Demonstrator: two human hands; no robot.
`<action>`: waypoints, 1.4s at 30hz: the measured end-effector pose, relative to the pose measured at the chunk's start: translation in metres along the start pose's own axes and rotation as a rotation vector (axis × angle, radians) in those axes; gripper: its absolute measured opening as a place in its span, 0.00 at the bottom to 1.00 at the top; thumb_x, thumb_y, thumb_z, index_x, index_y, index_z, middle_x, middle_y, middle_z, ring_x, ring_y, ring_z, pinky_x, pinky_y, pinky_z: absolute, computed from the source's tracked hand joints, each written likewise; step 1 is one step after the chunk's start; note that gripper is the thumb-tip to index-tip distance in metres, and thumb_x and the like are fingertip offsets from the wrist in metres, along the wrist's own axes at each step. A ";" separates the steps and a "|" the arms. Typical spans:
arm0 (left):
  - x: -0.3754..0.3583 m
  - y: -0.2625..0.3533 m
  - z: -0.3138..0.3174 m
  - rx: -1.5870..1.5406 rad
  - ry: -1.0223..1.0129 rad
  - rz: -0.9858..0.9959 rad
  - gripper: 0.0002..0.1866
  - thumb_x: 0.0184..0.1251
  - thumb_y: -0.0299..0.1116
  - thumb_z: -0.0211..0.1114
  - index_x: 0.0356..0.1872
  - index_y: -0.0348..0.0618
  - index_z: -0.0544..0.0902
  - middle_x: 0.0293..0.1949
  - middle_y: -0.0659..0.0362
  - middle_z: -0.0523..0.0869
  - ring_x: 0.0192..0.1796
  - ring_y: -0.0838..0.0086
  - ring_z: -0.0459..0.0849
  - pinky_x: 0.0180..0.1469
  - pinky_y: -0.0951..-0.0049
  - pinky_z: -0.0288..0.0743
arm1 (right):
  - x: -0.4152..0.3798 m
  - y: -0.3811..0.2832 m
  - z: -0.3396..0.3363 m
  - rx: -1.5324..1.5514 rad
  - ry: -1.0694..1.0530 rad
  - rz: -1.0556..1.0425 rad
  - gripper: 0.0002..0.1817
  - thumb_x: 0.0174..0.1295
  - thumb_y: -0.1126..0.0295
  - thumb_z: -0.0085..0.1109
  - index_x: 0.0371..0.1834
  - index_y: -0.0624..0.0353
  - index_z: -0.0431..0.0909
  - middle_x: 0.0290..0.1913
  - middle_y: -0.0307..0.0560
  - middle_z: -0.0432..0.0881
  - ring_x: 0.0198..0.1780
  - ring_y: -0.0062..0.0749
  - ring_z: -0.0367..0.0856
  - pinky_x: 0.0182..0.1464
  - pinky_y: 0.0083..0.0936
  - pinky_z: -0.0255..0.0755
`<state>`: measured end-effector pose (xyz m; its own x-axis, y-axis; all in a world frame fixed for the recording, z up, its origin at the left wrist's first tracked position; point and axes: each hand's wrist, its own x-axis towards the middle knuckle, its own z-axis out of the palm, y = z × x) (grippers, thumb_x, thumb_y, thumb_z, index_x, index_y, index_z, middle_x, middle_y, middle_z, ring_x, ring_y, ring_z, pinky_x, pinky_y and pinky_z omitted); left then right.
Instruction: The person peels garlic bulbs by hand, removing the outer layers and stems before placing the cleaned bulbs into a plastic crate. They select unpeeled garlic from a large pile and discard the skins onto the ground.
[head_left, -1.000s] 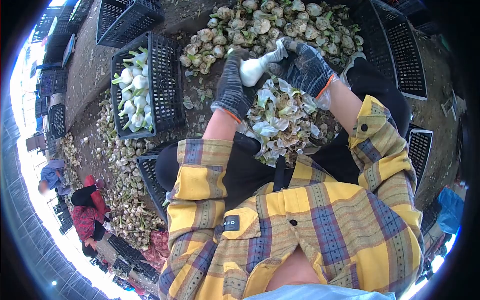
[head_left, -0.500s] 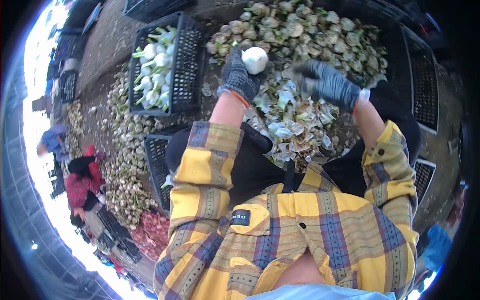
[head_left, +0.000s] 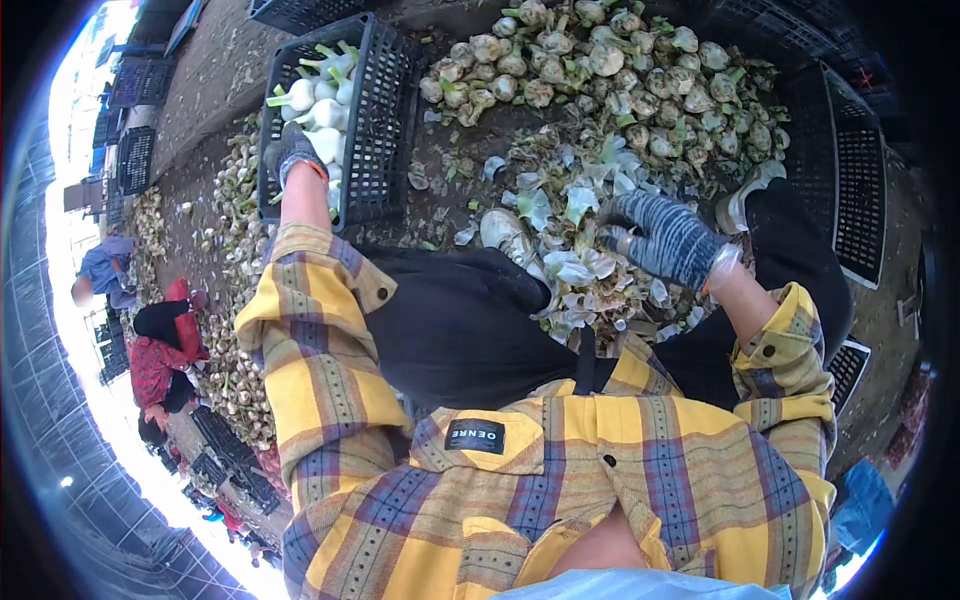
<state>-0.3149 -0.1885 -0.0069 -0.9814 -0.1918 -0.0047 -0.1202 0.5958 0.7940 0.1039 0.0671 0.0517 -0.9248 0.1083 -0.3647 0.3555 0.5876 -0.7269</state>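
My left hand (head_left: 290, 152), in a dark knitted glove, reaches into the left part of a black plastic crate (head_left: 385, 120) of cleaned white garlic bulbs (head_left: 325, 145). Its fingers are partly out of sight against the bulbs, so whether it holds one cannot be told. My right hand (head_left: 665, 240), in a grey striped glove, hovers over a heap of peeled garlic skins (head_left: 575, 265). Its fingers are curled together, and anything inside them is hidden. Beyond the skins lies a pile of uncleaned garlic bulbs (head_left: 650, 85) with brownish skins and cut stems.
Another black crate (head_left: 858, 180) stands on the right. Loose garlic (head_left: 235, 385) covers the ground at left, where a person in red (head_left: 165, 350) and a person in blue (head_left: 105, 270) sit. My shoe (head_left: 510, 240) is beside the skins.
My left hand has moved left, from above the skins to the crate; the white garlic bulb it held is no longer distinguishable in it. My right hand has come lower and nearer to me.
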 end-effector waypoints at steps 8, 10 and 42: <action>-0.089 0.028 0.117 0.320 -0.606 0.591 0.21 0.54 0.46 0.61 0.44 0.42 0.78 0.44 0.50 0.80 0.48 0.61 0.78 0.52 0.69 0.67 | -0.001 0.003 0.006 -0.027 -0.033 -0.104 0.13 0.56 0.65 0.55 0.42 0.59 0.77 0.42 0.52 0.77 0.45 0.45 0.76 0.48 0.32 0.69; -0.112 -0.002 0.165 0.451 -0.655 0.727 0.24 0.52 0.50 0.60 0.47 0.47 0.78 0.49 0.48 0.77 0.53 0.56 0.75 0.56 0.67 0.66 | -0.002 0.001 0.003 0.118 -0.022 -0.079 0.14 0.56 0.65 0.55 0.43 0.59 0.77 0.40 0.52 0.77 0.43 0.46 0.75 0.47 0.34 0.69; -0.280 0.128 0.114 -0.779 -1.285 -0.357 0.16 0.60 0.37 0.58 0.47 0.43 0.71 0.42 0.59 0.75 0.40 0.75 0.76 0.36 0.77 0.75 | 0.042 0.026 -0.019 1.493 0.249 0.367 0.19 0.60 0.52 0.51 0.41 0.58 0.73 0.29 0.40 0.78 0.30 0.24 0.78 0.30 0.22 0.74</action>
<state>-0.0723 0.0303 0.0270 -0.4315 0.7905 -0.4347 -0.6647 0.0472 0.7456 0.0717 0.1020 0.0287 -0.7049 0.2762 -0.6533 0.2270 -0.7848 -0.5767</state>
